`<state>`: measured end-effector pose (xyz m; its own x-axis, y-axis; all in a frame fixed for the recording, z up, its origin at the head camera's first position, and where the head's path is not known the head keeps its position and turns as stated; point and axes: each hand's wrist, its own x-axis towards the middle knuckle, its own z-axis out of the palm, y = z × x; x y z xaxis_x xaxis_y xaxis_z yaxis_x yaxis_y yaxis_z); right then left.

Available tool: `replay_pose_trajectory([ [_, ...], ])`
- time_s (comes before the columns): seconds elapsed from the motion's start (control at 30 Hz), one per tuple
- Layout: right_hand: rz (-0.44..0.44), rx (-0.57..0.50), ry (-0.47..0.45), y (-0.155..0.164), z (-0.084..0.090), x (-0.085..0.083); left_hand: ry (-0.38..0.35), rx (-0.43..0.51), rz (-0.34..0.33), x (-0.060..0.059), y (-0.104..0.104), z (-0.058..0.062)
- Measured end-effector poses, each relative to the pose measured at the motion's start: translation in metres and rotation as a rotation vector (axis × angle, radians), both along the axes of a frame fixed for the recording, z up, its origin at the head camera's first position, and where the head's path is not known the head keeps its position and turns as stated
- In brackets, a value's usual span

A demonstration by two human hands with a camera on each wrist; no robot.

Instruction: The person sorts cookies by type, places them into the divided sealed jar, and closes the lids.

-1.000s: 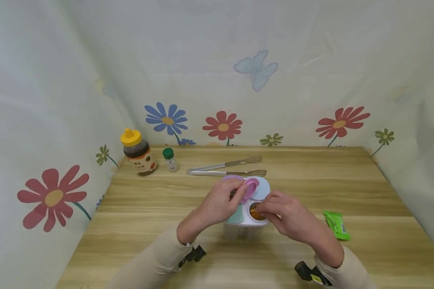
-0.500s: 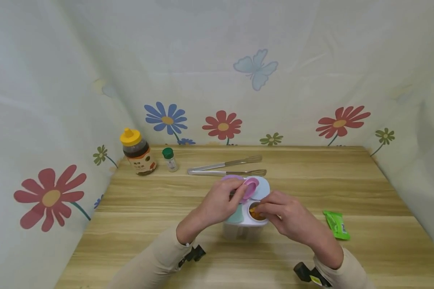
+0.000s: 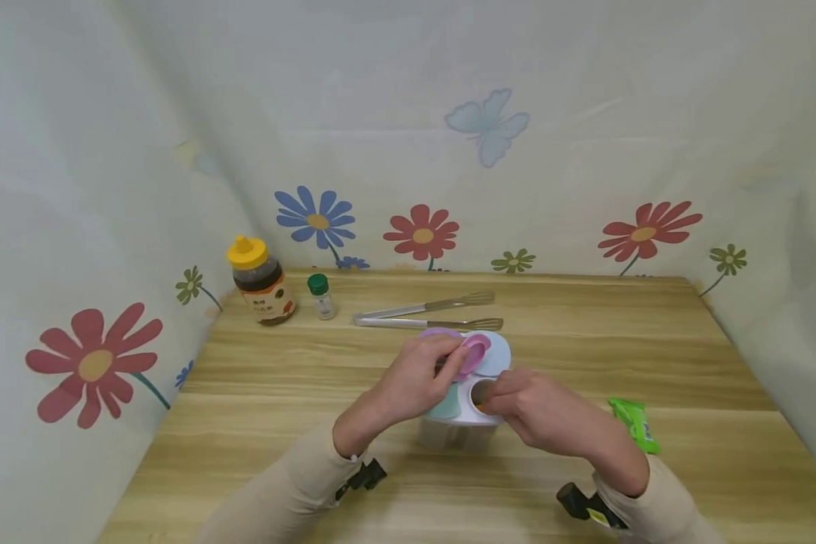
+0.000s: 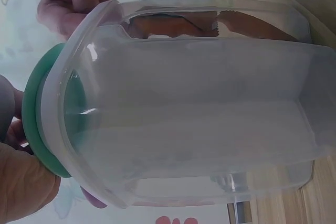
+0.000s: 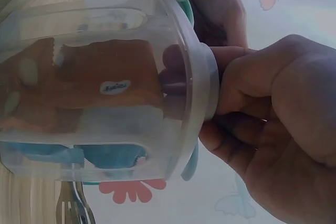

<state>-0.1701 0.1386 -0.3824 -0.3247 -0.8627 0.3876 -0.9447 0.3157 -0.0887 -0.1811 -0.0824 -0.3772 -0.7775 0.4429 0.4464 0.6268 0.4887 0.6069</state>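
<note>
A clear plastic storage box (image 3: 457,434) with a white top stands in the middle of the table. My left hand (image 3: 418,378) pinches its raised pink lid (image 3: 476,352), while the green lid (image 3: 443,406) and light blue lid (image 3: 496,355) lie flat. Fingers of my right hand (image 3: 544,412) reach into the uncovered round opening. Through the wall, the right wrist view shows fingertips (image 5: 173,82) right at the upper end of an orange-brown packet (image 5: 110,72). I cannot tell whether they grip it. A blue packet (image 5: 113,156) shows in another compartment.
A green packet (image 3: 635,425) lies to the right of the box. Behind the box are metal tongs (image 3: 428,310). A jar with a yellow cap (image 3: 261,287) and a small green-capped shaker (image 3: 322,297) stand at the back left. A patterned curtain (image 3: 381,151) borders the table.
My right fingers have gone deeper into the opening. The orange contents sit lower, and more of the inner wall shows. My left hand keeps the pink lid raised.
</note>
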Motion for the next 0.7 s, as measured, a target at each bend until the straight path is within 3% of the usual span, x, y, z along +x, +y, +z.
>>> replay_pose_trajectory([
  [0.13, 0.015, -0.061, -0.047, 0.002, -0.001, -0.002, 0.008, -0.002, -0.006, 0.0, 0.001, 0.0],
  [0.4, 0.097, -0.39, -0.098, 0.01, -0.007, -0.009, 0.001, -0.02, -0.016, 0.002, 0.002, 0.004],
  [0.57, 0.063, -0.424, -0.098, 0.018, -0.005, -0.014, 0.022, -0.069, -0.012, 0.003, 0.003, 0.006],
  [0.7, 0.0, -0.418, -0.122, 0.026, -0.004, -0.016, 0.087, -0.091, -0.038, 0.003, 0.005, 0.004],
])
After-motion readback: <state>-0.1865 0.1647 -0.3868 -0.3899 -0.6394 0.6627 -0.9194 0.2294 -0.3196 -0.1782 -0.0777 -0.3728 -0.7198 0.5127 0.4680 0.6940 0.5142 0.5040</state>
